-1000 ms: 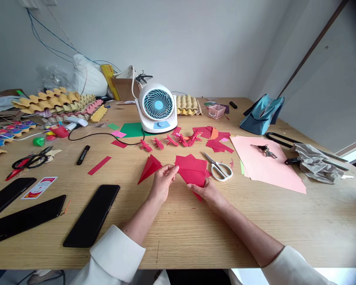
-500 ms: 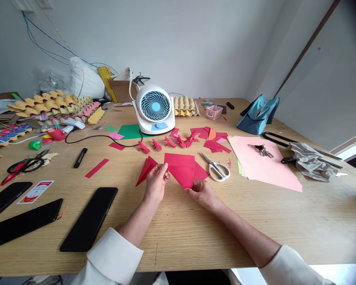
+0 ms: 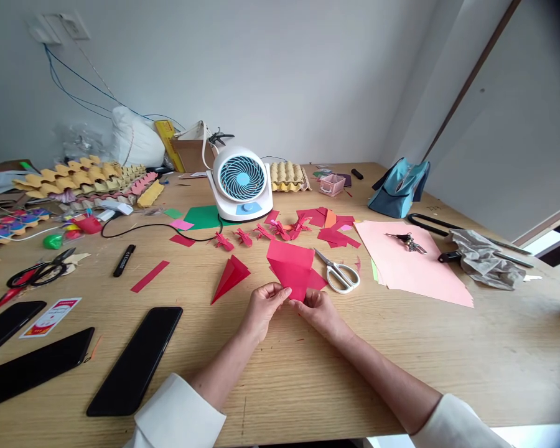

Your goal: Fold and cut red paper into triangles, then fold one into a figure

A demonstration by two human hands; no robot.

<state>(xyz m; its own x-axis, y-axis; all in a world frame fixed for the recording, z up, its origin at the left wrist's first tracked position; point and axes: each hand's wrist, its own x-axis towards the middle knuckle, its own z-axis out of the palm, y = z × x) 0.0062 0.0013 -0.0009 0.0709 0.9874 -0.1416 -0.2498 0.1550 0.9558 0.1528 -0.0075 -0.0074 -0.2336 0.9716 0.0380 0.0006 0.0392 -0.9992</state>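
A sheet of red paper stands tilted between my hands, a crease running across its upper part. My left hand pinches its lower left edge between thumb and fingers. Close beside it, my right hand grips the lower right edge the same way. Another red paper piece lies partly hidden behind the sheet. To the left of my left hand rests a folded red paper triangle. White-handled scissors lie right of the sheet. Behind it stands a row of several red paper figures.
A white fan stands at the back. Black phones and a black marker lie left, with black-handled scissors. On the right are pink paper sheets with keys, crumpled grey paper and a blue bag.
My left hand has moved from the sheet's upper left edge down to its lower edge, beside my right hand. The sheet has tilted, and the camera view has shifted slightly.
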